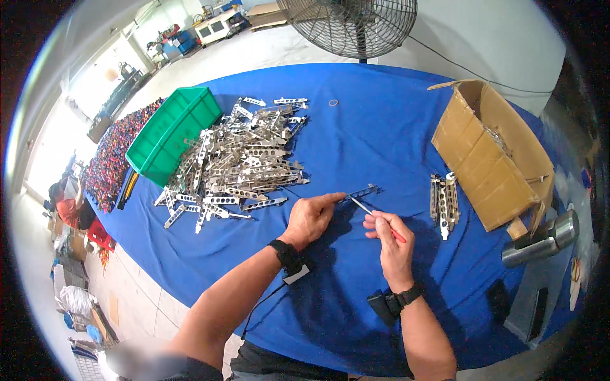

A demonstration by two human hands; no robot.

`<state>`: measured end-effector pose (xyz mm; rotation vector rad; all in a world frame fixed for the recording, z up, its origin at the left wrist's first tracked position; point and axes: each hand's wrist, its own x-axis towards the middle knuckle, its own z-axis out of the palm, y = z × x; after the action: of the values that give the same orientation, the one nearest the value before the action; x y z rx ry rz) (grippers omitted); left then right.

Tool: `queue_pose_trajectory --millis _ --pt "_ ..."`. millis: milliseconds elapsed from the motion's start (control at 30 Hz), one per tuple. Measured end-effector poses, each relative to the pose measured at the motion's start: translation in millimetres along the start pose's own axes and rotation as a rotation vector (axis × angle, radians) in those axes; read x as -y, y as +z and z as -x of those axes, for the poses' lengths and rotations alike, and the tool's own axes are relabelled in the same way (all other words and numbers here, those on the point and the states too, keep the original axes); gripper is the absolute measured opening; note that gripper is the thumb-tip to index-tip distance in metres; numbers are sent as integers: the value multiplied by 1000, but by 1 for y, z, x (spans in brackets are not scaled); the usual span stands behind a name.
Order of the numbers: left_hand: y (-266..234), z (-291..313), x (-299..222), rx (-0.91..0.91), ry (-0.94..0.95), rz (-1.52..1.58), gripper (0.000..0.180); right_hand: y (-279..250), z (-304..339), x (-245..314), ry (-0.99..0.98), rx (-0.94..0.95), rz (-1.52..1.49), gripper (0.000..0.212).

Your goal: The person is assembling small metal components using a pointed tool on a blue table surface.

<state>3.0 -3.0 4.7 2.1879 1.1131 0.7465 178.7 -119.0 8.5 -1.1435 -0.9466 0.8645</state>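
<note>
A slim perforated metal strip reaches out to the right from the fingertips of my left hand. That hand is closed on its near end, with the index finger stretched along it. My right hand grips a thin tool with a red handle and a pale, narrow shaft. The shaft's tip touches or lies very close to the strip; which one I cannot tell. A heap of similar metal strips covers the left-centre of the blue cloth. Several more lie side by side in a small group right of my right hand.
A tipped green bin stands behind the heap. An open cardboard box and a steel tumbler are at the right. Many small coloured pieces lie at far left. A fan stands beyond the blue-covered table.
</note>
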Motion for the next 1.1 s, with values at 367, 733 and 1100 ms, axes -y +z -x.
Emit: queue_pose_trajectory --millis 367,733,1100 --pt "-1 0 -5 -26 11 8 31 2 2 4 3 10 7 28" --pt "-1 0 -4 -2 -38 28 31 -1 1 1 4 14 48 27" --pt "-4 0 -6 -3 -28 26 31 -1 1 1 -1 34 12 24"
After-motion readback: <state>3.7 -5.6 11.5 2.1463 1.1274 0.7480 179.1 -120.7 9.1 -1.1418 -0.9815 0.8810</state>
